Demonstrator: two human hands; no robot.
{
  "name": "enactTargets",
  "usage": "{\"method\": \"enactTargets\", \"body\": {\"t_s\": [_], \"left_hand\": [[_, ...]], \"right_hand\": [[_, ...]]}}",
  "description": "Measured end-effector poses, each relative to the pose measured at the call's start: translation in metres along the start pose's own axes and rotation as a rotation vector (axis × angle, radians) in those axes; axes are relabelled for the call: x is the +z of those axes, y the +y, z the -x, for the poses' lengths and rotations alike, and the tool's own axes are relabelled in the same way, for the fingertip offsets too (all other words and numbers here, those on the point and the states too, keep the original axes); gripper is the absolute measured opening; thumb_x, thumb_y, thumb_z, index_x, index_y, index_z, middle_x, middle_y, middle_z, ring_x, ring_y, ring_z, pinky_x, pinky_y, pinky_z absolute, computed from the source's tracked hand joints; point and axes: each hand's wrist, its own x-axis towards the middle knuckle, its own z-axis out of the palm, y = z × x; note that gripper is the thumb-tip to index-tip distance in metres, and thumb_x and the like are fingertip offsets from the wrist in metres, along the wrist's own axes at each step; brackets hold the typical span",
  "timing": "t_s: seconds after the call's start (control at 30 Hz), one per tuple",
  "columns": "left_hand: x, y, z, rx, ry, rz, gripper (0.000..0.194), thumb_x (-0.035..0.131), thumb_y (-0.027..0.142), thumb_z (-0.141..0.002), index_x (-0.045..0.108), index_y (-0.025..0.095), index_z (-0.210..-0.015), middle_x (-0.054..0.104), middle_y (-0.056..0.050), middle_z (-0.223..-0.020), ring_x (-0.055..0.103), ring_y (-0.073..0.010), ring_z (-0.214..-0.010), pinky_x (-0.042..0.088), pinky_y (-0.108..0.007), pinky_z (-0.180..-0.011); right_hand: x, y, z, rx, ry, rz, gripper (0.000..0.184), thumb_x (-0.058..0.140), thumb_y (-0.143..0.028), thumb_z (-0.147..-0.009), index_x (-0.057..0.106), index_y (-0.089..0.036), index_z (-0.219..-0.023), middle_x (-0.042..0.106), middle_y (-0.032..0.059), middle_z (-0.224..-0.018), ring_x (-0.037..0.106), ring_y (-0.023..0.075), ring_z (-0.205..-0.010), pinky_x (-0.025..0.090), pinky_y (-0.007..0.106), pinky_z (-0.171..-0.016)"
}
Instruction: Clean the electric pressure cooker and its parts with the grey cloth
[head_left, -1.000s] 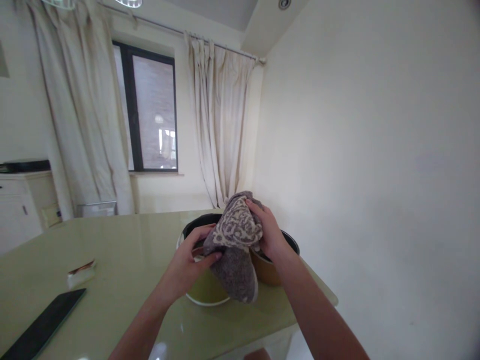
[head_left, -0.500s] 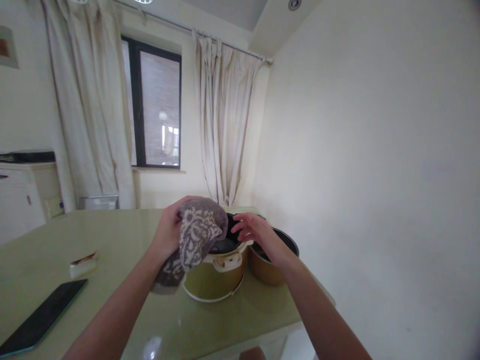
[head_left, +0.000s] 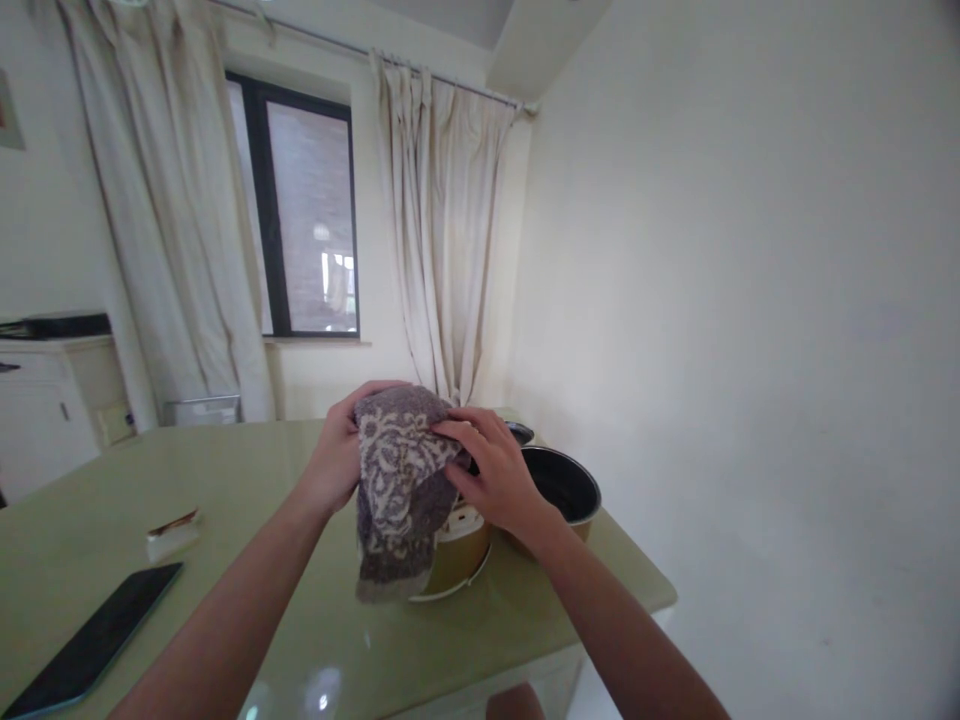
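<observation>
A grey-purple towel with a cream pattern [head_left: 401, 480] hangs between my two hands, above the front of a yellowish pot body [head_left: 461, 560] with a white handle. My left hand [head_left: 341, 445] is closed on the towel's left side. On its right edge, the fingers and thumb of my right hand [head_left: 487, 465] pinch the cloth. The towel covers most of the pot, so its inside is hidden. Just right of it stands a round inner pot [head_left: 566, 485] with a dark interior and brownish outside, partly behind my right wrist.
Both pots stand near the right edge of the glossy green table [head_left: 300, 620]. At the left lie a dark flat panel [head_left: 94, 640] and a small whitish item [head_left: 174, 535]. A wall [head_left: 712, 350] rises on the right, and curtains [head_left: 450, 220] hang behind.
My right hand has moved left and closed on the towel's right edge. The towel now hangs lower and covers more of the pot. The view has shifted slightly.
</observation>
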Motion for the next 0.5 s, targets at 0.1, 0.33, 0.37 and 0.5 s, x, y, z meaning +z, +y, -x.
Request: {"method": "enactTargets", "body": {"t_s": [0.1,0.33,0.37,0.5], "left_hand": [[0.001,-0.015,0.003,-0.064,0.077,0.062,0.046,0.08,0.023,-0.065,0.078,0.019,-0.111,0.082,-0.006,-0.105,0.074,-0.0239,-0.095,0.059,-0.034,-0.089],[-0.021,-0.059,-0.004,-0.004,0.316,-0.228,0.034,0.069,0.029,-0.065,0.079,0.019,-0.096,0.081,-0.005,-0.095,0.072,-0.0263,-0.094,0.056,-0.039,-0.094],[-0.025,-0.066,-0.004,-0.006,0.323,-0.243,0.034,0.069,0.031,-0.065,0.079,0.019,-0.095,0.081,-0.006,-0.095,0.072,-0.0274,-0.094,0.056,-0.041,-0.095],[-0.034,-0.096,0.0,-0.031,0.31,-0.143,0.033,0.075,0.037,-0.061,0.076,0.02,-0.09,0.08,-0.007,-0.094,0.073,-0.0301,-0.098,0.057,-0.045,-0.099]], "right_hand": [[-0.001,-0.004,-0.01,-0.042,0.13,0.028,0.035,0.054,-0.012,-0.102,0.067,-0.025,-0.131,0.07,0.0102,-0.124,0.063,0.0262,-0.118,0.05,0.044,-0.106],[0.015,0.006,0.009,-0.181,0.189,0.148,0.033,0.048,-0.01,-0.105,0.065,-0.023,-0.131,0.076,0.0088,-0.11,0.066,0.0235,-0.096,0.051,0.038,-0.089],[0.022,0.008,0.015,-0.224,0.16,0.182,0.03,0.05,-0.01,-0.105,0.065,-0.023,-0.127,0.076,0.0085,-0.108,0.066,0.0227,-0.093,0.05,0.037,-0.087],[0.061,0.006,0.038,-0.35,-0.025,0.345,0.013,0.058,-0.017,-0.104,0.068,-0.024,-0.11,0.074,0.0073,-0.108,0.064,0.0207,-0.089,0.045,0.037,-0.081]]}}
